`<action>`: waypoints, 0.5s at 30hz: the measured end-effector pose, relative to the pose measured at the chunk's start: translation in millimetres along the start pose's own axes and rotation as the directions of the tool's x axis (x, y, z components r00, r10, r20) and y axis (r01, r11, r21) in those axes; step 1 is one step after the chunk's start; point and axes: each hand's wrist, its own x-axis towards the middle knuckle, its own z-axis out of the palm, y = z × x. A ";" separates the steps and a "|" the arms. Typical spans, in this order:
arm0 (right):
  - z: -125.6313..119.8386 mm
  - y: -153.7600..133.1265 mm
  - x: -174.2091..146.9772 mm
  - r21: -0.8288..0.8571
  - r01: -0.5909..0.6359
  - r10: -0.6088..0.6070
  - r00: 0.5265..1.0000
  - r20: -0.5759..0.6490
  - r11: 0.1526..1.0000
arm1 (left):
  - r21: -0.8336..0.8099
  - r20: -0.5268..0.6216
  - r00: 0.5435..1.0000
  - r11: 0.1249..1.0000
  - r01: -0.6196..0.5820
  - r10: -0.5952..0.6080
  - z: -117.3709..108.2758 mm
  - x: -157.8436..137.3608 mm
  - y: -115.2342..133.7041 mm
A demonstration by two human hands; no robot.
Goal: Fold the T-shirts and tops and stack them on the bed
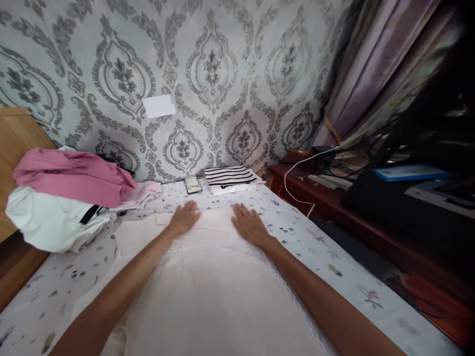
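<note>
Lying palm-down atop the cream garment (222,296) — left hand (184,217) and right hand (251,225), fingers outstretched, gripping nothing — striped cloth (229,177) beyond it.

On bed (315,237): garment (218,296), spread across the near middle; atop its far part, left hand (184,218) and right hand (251,225), side by side, apart. To the left: clothes pile (74,173), beside headboard (15,133). Behind garment, near wall (211,69): small item (193,184), with folded clothing (230,178) just to its right. On wall: card (159,106). Right of bed: desk (334,198), with cable (285,179) over its bed-side edge. Behind desk: curtain (371,64).
</note>
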 end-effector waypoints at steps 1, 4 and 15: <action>0.0 -0.2 0.2 -0.002 -0.003 0.003 1.000 0.005 1.000 | 0.011 0.009 0.998 0.998 0.055 -0.055 -3.2 -5.4 -19.4; -1.7 -2.8 1.5 0.000 -0.015 0.015 1.000 0.026 1.000 | 0.041 0.026 0.980 0.980 0.194 -0.195 -9.6 -19.1 -61.6; -29.0 -2.2 -86.8 0.337 0.248 -0.187 0.961 -0.204 0.908 | -0.195 -0.077 0.984 0.965 -0.176 0.163 -41.4 -111.9 -13.3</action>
